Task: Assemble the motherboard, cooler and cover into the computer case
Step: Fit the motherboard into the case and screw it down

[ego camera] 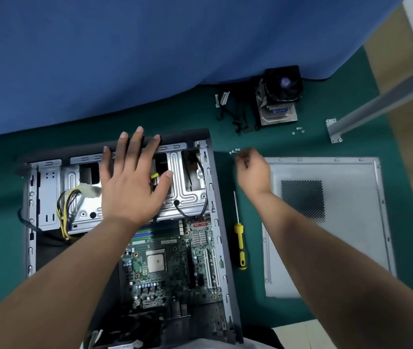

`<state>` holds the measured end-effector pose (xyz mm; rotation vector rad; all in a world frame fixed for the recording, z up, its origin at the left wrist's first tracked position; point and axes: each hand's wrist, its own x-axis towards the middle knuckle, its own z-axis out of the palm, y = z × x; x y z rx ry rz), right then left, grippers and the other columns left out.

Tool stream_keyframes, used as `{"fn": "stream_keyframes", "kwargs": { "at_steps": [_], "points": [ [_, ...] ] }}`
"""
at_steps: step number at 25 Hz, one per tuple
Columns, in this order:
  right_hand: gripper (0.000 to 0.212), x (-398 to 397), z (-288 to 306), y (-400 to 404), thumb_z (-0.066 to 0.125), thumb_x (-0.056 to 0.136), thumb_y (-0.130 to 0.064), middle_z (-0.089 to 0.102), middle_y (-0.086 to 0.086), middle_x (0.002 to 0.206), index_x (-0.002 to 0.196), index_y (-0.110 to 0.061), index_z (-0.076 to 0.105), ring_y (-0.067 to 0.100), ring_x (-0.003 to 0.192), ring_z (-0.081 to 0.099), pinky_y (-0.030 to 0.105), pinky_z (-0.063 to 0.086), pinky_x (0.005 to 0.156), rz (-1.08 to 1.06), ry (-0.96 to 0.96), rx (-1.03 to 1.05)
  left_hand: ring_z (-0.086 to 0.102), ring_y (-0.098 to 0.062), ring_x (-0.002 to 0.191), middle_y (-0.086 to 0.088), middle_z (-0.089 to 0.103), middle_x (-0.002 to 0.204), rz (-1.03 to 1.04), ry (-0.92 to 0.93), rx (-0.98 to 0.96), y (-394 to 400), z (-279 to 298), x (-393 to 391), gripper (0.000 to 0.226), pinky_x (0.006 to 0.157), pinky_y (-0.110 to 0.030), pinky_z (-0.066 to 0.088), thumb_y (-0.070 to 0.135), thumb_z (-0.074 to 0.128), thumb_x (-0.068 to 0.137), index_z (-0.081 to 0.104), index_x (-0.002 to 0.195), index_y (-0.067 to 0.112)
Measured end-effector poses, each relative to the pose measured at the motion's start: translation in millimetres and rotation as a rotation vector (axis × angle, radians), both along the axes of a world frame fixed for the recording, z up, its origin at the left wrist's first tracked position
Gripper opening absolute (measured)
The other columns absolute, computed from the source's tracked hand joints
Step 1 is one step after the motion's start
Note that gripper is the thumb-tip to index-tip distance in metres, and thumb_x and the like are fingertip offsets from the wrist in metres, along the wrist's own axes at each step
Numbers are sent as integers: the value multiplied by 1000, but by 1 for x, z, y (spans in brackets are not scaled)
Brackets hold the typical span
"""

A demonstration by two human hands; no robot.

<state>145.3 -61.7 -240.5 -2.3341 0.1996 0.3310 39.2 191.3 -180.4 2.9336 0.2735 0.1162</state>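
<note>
Screwdriver (239, 238) beside case (221, 197), tip pointing away, handle nearest.

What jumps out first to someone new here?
The open case lying flat at centre-left, motherboard already inside, with the left hand spread flat over its drive cage. To its right the right hand reaches toward small screws; the cover lies at right, the cooler behind.

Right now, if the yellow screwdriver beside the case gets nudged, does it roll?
Probably: the screwdriver lies flat on the green mat with a rounded handle and thin shaft. The mat looks soft, so it likely stops quickly. Stiff and light, easy to lift.
</note>
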Motion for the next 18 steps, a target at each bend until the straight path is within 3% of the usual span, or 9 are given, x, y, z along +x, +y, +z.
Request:
{"fn": "stream_keyframes", "kwargs": {
  "at_steps": [2,4,5,8,11,14,18],
  "points": [
    [4,-16,19,-4,61,98,-16,67,-6,86,99,-16,65,12,82,63,26,49,76,-122,45,113,5,-20,158,8,13,171,-9,3,-4,0,3,1,67,125,-49,1,64,33,97,20,159,39],
    [6,-39,43,-6,62,98,-17,70,-8,84,97,-20,67,-2,68,61,12,46,65,-208,104,248,3,-18,158,8,14,171,-14,24,-42,-1,10,-1,69,125,-49,-1,66,33,96,22,159,39],
    [9,-50,56,-4,62,98,-15,72,-4,88,98,-21,68,-3,69,62,11,47,67,-244,128,339,0,-17,159,8,13,171,-15,43,-83,0,14,-2,69,126,-48,-2,68,32,96,23,159,40],
    [14,-77,96,6,62,98,-10,74,-1,91,98,-20,71,7,79,66,24,56,81,-308,162,538,-4,-14,158,8,11,171,-13,102,-356,0,37,-3,65,126,-43,-8,64,42,96,34,156,40],
    [10,-105,125,28,65,98,-11,73,-5,83,101,-16,73,7,75,63,21,54,76,-317,224,681,23,-11,149,5,42,158,-87,-23,-616,-17,63,-22,46,124,-50,19,39,59,101,52,145,31],
    [6,-130,142,49,67,98,-16,67,-2,78,100,-12,72,8,70,56,23,52,72,-303,324,874,56,5,116,17,64,130,-77,-29,-927,-52,82,-61,30,102,-34,50,32,64,99,63,128,38],
    [9,-152,155,62,70,97,-15,61,-1,73,89,-11,69,7,62,49,20,45,60,-275,449,1021,69,-2,105,16,75,111,91,-42,-1283,-66,90,-96,22,86,-17,55,21,67,99,73,113,37]
  ]
}}
